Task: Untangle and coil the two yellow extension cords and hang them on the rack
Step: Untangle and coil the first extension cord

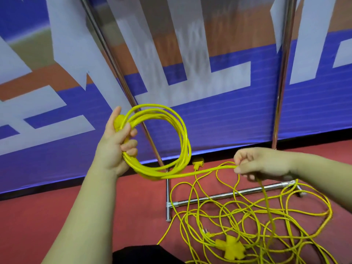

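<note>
While left hand (114, 147) grips the upright coil (185, 141), cord tail (209, 171) level, rightward, pinched in right hand (266, 164).

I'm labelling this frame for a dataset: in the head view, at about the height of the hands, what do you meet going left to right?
Left hand gripping the coil → coiled yellow cord → small yellow plug on the floor → right hand pinching the loose cord.
</note>
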Tool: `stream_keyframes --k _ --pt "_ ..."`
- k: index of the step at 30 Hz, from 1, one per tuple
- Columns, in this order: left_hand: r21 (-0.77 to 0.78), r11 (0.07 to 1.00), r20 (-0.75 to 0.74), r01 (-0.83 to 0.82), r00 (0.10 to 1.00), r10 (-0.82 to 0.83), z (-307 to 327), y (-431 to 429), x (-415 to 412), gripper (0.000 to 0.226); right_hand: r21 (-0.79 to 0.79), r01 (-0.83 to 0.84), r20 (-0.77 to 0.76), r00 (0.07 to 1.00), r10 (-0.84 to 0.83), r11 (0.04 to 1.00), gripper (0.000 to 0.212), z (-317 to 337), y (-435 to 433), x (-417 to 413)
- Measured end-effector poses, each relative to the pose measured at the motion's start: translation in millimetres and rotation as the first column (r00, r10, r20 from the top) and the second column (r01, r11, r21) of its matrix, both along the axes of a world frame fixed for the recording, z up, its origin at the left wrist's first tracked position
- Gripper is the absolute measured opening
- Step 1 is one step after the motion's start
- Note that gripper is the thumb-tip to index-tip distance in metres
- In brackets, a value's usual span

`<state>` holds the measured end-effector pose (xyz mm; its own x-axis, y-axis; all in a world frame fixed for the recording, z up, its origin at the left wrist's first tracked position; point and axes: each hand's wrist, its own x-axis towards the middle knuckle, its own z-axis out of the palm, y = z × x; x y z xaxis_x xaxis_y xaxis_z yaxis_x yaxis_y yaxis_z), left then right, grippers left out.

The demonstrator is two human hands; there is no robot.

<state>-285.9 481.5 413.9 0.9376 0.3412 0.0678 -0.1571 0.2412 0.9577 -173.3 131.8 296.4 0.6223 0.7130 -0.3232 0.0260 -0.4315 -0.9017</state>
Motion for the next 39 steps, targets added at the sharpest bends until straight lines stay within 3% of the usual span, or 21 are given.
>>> stream_keyframes --k 2,6,8,10,13,18,25,29,37,39 --pt "0.218 0.972 -0.093 0.089 0.993 -0.07 -7 -10 -1 0.06 0.132 0.098 -0.131 0.988 -0.081 0.986 0.023 9 3 -1" --pt "0.514 0.78 -0.285 0.357 0.929 -0.237 -21 -51 3 0.061 0.213 0.223 -0.042 0.975 -0.219 0.951 0.008 23 18 -8" --pt "0.659 0.648 -0.316 0.383 0.922 -0.224 -29 -72 6 0.063 0.235 0.286 0.014 0.955 -0.297 0.929 0.007 32 24 -10" --pt "0.728 0.585 -0.323 0.358 0.931 -0.168 -38 -89 9 0.07 0.272 0.337 0.053 0.93 -0.364 0.901 0.008 40 27 -12" --pt "0.665 0.676 -0.333 0.316 0.936 -0.109 -48 -110 11 0.079 0.313 0.38 0.082 0.902 -0.424 0.87 0.009 49 24 -13" --pt "0.339 0.895 -0.339 0.292 0.925 -0.173 -50 -135 14 0.075 0.343 0.432 0.091 0.868 -0.488 0.834 0.011 55 18 -12" --pt "0.333 0.911 -0.306 0.245 0.942 -0.141 -34 -157 24 0.083 0.35 0.37 0.191 0.871 -0.452 0.861 0.015 68 5 -13" --pt "0.326 0.942 -0.143 0.077 0.989 -0.031 -11 -147 34 0.082 0.423 0.251 -0.008 0.962 -0.274 0.871 0.016 81 -9 -14" --pt "0.303 0.947 0.033 -0.104 0.995 0.099 29 -120 36 0.074 0.42 0.146 -0.171 0.982 -0.08 0.896 0.021 39 -11 -20" --pt "0.285 0.948 0.059 -0.143 0.989 0.132 35 -110 35 0.069 0.335 0.081 -0.115 0.992 -0.045 0.939 0.023 19 -11 -25"
